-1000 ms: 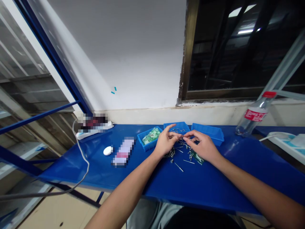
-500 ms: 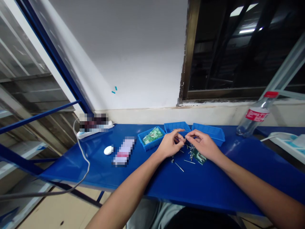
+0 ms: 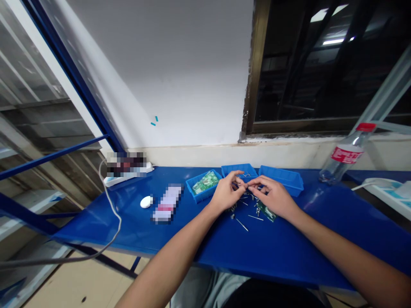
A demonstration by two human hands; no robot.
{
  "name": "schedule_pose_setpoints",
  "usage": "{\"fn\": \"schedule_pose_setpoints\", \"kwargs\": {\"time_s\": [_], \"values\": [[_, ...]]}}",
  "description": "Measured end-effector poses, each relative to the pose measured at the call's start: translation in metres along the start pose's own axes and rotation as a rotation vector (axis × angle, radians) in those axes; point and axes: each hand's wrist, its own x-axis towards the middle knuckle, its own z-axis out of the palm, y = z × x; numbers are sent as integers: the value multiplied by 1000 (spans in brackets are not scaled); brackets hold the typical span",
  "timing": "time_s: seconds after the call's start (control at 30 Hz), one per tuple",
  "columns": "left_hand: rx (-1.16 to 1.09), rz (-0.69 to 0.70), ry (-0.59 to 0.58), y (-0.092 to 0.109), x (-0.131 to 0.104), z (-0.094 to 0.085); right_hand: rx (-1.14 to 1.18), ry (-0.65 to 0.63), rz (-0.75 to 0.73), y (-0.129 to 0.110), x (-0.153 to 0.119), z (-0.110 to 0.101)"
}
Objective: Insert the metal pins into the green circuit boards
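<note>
Middle of frame: left hand (image 3: 225,193) and right hand (image 3: 275,194) pinch tiny bit (image 3: 247,185), fingers nearly closed. Kind unclear. Loose pinch might drop it among metal pins (image 3: 242,225) below.

3 bins (image 3: 239,170) are set on the counter (image 3: 180,239); circuit boards (image 3: 205,182) are held in the leftmost. Rods (image 3: 242,225) are strewn before the bins. Left of them, a case (image 3: 146,202) is placed beside a blurred slab (image 3: 167,204). The bottle (image 3: 346,155) is stood at right.

Plain blue table (image 3: 205,244), red-capped bottle (image 3: 346,155).
</note>
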Motion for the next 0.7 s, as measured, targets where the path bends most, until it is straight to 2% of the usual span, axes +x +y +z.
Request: {"fn": "schedule_pose_setpoints", "kwargs": {"time_s": [0.13, 0.3, 0.53, 0.7], "values": [[53, 21, -13, 2, -1, -1, -66, -14, -11, -1, -1, 1], [30, 41, -17, 2, 0, 0, -168, -97, -116, 1, -2, 0], [-78, 37, 11, -4, 2, -1, 68, -63, 54, 3, -1, 4], [-240, 47, 31, -5, 5, -2, 182, -51, 84, 3, 0, 6]]}}
